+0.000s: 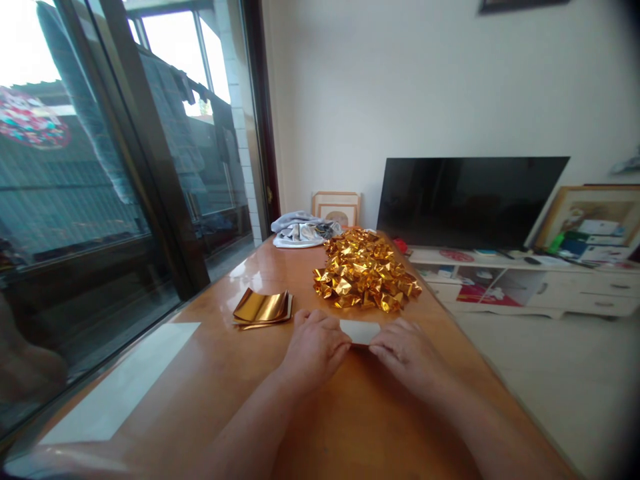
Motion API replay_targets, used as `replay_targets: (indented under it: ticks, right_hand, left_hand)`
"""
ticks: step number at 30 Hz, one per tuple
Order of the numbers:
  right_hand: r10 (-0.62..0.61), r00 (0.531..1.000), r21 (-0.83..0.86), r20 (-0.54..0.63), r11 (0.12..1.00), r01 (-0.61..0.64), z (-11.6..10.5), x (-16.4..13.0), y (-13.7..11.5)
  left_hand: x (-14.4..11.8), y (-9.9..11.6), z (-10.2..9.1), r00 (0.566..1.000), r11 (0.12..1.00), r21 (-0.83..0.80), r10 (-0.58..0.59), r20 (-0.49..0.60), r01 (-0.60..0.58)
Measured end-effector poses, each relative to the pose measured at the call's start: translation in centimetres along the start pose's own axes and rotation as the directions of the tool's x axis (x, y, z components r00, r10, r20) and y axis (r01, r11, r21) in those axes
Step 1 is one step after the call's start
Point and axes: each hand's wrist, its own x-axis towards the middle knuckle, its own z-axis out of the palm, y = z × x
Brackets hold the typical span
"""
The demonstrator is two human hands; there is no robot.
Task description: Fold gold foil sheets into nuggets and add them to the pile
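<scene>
Between my two hands, a small sheet of foil paper lies with its pale side up, close to the tabletop. My left hand is closed on its left edge, thumb and fingers pressed together. On the right edge, my right hand pinches it the same way. To the left of my left hand sits a stack of gold foil sheets, its top sheet curling up. Just beyond my hands spreads a large heap of folded gold foil pieces.
A bundle of grey and white cloth rests at the far end of the wooden table. A white sheet lies at the left. Sliding glass doors stand left; a television on a white cabinet stands right.
</scene>
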Motion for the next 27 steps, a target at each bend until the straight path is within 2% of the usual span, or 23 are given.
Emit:
replay_targets:
  ticks: [4, 9, 11, 13, 16, 19, 24, 27]
  right_hand:
    - [0.025, 1.0, -0.014, -0.009, 1.0, -0.025, -0.3, -0.2, 1.0]
    - [0.127, 0.987, -0.021, -0.097, 0.991, -0.129, -0.6, -0.2, 1.7]
    - [0.119, 0.986, 0.0, -0.115, 0.993, -0.12, -0.3, 0.0, 1.0]
    - [0.115, 0.985, 0.008, -0.13, 0.993, -0.115, 0.1, 0.2, 0.0]
    - [0.083, 0.987, 0.007, -0.136, 0.997, -0.083, 0.7, 0.4, -1.2]
    - [0.046, 0.99, 0.0, -0.133, 0.999, -0.047, 0.9, 0.4, -1.8]
    - [0.008, 0.994, 0.012, -0.11, 1.0, -0.007, 1.1, 0.4, -2.1]
    - [0.007, 0.995, 0.033, -0.099, 0.999, -0.004, 1.3, 0.4, -2.5]
  left_hand:
    - [-0.2, -1.0, -0.5, 0.999, 0.999, -0.003, -0.034, -0.024, 0.034]
    - [-0.1, -2.5, -0.2, 0.966, 0.975, -0.053, -0.219, -0.138, 0.214]
    - [0.0, -2.3, 0.6, 0.964, 0.962, -0.155, -0.244, -0.103, 0.227]
    - [0.1, -1.8, 1.6, 0.967, 0.931, -0.275, -0.256, -0.013, 0.242]
    - [0.1, -1.2, 2.9, 0.947, 0.834, -0.453, -0.306, 0.097, 0.316]
    - [0.0, -1.0, 3.7, 0.918, 0.734, -0.557, -0.36, 0.167, 0.389]
    - [0.5, -1.1, 4.8, 0.881, 0.585, -0.68, -0.427, 0.206, 0.443]
    - [0.9, -1.1, 5.1, 0.888, 0.472, -0.782, -0.405, 0.218, 0.407]
